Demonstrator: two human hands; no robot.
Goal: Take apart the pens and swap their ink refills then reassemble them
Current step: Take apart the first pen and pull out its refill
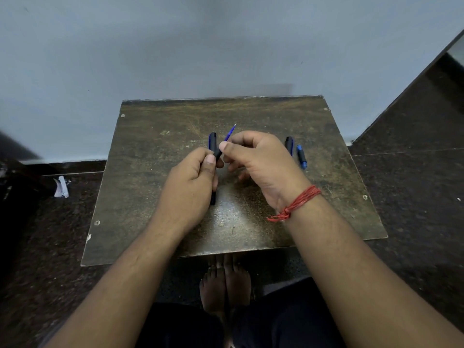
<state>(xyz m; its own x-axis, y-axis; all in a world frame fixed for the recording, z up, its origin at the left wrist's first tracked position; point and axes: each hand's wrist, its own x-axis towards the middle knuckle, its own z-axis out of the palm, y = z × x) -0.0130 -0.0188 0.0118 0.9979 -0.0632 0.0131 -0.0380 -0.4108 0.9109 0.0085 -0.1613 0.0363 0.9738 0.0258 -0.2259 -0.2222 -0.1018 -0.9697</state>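
My left hand [192, 182] grips a black pen barrel [217, 154] over the middle of the small worn table [155, 197]; its lower end shows below my fist. A blue ink refill [229, 133] sticks up out of the barrel's top, pinched by the thumb and fingers of my right hand [261, 162]. A black pen cap with a blue clip [212, 140] lies just behind my left hand. To the right lie another black cap with a blue clip [289, 144] and a short blue and black pen piece [301, 156].
The table stands against a grey wall, on a dark speckled floor. Crumpled white paper [61, 187] lies on the floor to the left. My bare feet [226, 285] show under the table's front edge. A red thread band [298, 202] is tied around my right wrist.
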